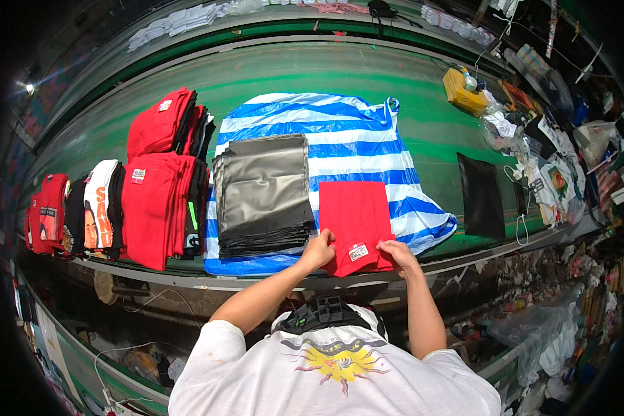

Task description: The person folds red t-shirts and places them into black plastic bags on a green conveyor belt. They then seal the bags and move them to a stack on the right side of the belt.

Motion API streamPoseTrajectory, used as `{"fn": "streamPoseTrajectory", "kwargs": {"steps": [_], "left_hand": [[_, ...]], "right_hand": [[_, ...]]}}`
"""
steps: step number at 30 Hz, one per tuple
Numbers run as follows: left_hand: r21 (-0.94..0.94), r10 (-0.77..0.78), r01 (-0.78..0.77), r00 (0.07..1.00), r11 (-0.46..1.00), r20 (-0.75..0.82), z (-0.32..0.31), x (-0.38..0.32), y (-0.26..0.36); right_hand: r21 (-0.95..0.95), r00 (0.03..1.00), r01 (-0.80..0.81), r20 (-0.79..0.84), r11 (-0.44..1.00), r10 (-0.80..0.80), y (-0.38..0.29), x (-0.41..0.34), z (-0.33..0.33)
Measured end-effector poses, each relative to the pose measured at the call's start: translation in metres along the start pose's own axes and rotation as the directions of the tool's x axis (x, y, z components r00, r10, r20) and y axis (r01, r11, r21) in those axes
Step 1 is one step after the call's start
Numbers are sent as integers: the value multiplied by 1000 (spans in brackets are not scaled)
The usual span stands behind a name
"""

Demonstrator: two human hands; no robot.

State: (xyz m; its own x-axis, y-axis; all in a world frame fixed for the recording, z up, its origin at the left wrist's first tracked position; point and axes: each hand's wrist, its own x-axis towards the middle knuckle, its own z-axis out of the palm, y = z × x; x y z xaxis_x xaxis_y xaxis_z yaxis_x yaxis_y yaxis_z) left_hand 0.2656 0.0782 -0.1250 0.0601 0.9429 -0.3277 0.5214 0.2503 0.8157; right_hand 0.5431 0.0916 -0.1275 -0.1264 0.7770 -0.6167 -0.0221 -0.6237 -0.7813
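Note:
A folded red T-shirt [353,218] lies at the table's front edge, its collar and neck label towards me. At its left side, my left hand [319,251] pinches the cloth between thumb and fingers. On the opposite side my right hand [398,256] grips the edge near the collar. Under the shirt is a blue-and-white striped plastic sheet or bag [359,143]. Just left of the shirt, a pile of black plastic bags [264,192] rests on the same striped plastic.
Stacks of folded red shirts [151,208] stand at the left, beside a white printed shirt [100,203]. On the green table [426,130] a single black bag [480,197] lies to the right. Beyond it are a yellow taped bundle [463,93] and a white cable [522,231].

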Motion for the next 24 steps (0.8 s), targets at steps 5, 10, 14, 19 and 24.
{"fn": "streamPoseTrajectory", "kwargs": {"steps": [5, 10, 14, 19, 24], "left_hand": [[98, 165, -156, 981, 983, -98, 10, 9, -25], [43, 137, -134, 989, 990, -61, 5, 16, -33], [-113, 22, -1, 981, 994, 193, -11, 12, -3], [210, 239, -274, 954, 939, 179, -3, 11, 31], [312, 189, -235, 967, 921, 171, 15, 17, 50]], "right_hand": [[-836, 902, 137, -116, 532, -415, 4, -7, 31], [-869, 883, 169, -76, 465, -462, 8, -9, 32], [-260, 942, 289, -94, 921, -322, 17, 3, 7], [-579, 907, 292, -86, 761, -413, -11, -14, 25], [-877, 896, 258, 61, 405, -439, -60, -63, 86]]}}
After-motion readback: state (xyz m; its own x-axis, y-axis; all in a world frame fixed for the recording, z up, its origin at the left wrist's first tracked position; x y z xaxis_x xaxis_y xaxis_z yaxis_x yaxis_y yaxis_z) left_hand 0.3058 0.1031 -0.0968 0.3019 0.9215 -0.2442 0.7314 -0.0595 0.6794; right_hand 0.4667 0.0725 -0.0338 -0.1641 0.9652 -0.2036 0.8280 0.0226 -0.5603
